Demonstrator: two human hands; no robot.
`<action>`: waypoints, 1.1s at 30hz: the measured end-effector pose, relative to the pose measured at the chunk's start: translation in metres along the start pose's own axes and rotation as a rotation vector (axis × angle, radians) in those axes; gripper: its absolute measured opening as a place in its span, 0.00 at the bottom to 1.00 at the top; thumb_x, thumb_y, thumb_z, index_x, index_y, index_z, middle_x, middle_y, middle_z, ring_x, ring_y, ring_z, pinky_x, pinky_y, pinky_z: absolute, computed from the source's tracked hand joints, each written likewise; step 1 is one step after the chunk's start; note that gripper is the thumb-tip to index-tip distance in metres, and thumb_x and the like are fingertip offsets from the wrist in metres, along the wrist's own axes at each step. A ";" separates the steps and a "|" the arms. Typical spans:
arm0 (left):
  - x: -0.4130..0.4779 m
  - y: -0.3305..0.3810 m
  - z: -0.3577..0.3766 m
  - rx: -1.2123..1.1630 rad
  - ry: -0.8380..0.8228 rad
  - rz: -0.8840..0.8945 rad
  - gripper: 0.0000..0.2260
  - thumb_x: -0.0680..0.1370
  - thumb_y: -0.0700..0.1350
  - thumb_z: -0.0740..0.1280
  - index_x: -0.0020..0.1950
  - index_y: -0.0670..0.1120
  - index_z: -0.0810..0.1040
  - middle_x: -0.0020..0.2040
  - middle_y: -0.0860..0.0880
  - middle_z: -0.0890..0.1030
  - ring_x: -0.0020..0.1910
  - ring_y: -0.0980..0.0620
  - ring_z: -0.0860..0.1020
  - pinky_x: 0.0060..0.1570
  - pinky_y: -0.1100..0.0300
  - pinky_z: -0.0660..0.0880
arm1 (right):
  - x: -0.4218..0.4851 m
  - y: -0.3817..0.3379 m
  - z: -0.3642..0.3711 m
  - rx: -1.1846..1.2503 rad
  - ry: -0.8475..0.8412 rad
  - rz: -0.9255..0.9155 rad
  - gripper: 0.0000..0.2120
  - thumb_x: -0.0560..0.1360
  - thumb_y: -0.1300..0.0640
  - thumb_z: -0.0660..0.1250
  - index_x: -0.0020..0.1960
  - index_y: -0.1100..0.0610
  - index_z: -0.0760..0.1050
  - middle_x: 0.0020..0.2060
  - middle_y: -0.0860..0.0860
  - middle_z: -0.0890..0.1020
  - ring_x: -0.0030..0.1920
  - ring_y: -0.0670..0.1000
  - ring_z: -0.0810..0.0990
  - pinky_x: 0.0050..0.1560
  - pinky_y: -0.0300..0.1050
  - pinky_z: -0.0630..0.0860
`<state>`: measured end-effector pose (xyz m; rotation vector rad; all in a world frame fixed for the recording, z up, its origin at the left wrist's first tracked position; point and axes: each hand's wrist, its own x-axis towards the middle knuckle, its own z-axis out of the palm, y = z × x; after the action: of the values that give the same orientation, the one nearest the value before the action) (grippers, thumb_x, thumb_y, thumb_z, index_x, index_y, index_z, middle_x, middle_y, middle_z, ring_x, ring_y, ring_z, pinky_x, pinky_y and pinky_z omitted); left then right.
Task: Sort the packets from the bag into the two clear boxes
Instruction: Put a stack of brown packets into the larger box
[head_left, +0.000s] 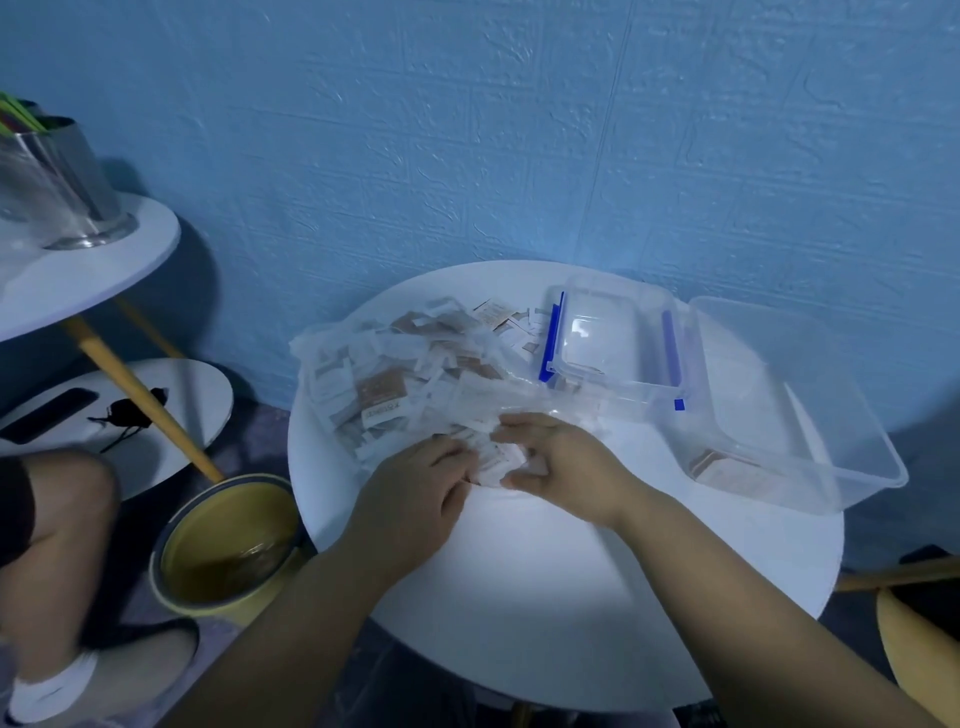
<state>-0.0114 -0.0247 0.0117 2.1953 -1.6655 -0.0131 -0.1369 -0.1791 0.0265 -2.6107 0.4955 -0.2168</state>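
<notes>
A clear plastic bag (395, 374) full of brown and white packets lies on the far left part of the round white table (561, 597). At its near edge, my left hand (415, 499) and my right hand (561, 467) both hold a small white packet (498, 462) between their fingertips. A clear box with blue clips (613, 343) stands behind the bag to the right. A larger clear box (789, 395) sits at the far right, with a few brown packets (714, 465) in its near corner.
A blue textured wall runs close behind the table. A yellow bin (223, 545) stands on the floor at the left. Beyond it are two more white tables, one with metal cups (62, 182). A person's leg and shoe (57, 571) are at the left edge.
</notes>
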 end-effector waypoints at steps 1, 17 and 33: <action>-0.002 0.000 -0.002 -0.020 0.025 0.000 0.19 0.73 0.49 0.56 0.55 0.44 0.81 0.53 0.47 0.82 0.51 0.48 0.81 0.50 0.61 0.71 | -0.002 0.001 -0.004 0.027 0.033 0.003 0.22 0.71 0.57 0.71 0.65 0.52 0.73 0.65 0.47 0.73 0.62 0.45 0.72 0.58 0.26 0.61; 0.003 -0.010 -0.010 0.092 0.208 0.093 0.03 0.66 0.38 0.72 0.39 0.43 0.84 0.34 0.48 0.77 0.35 0.47 0.76 0.27 0.58 0.74 | -0.021 -0.002 -0.030 0.395 0.417 0.222 0.06 0.73 0.62 0.68 0.44 0.52 0.77 0.37 0.47 0.81 0.37 0.50 0.79 0.48 0.42 0.77; 0.019 0.010 -0.041 -0.287 0.428 -0.287 0.03 0.77 0.41 0.63 0.48 0.43 0.76 0.45 0.43 0.82 0.45 0.43 0.80 0.42 0.55 0.75 | -0.026 -0.014 -0.010 0.236 0.264 0.206 0.03 0.77 0.57 0.62 0.51 0.53 0.72 0.39 0.47 0.79 0.38 0.51 0.75 0.41 0.43 0.70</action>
<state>-0.0058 -0.0326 0.0569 2.0205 -1.0433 0.1240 -0.1588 -0.1619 0.0404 -2.2935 0.7754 -0.5218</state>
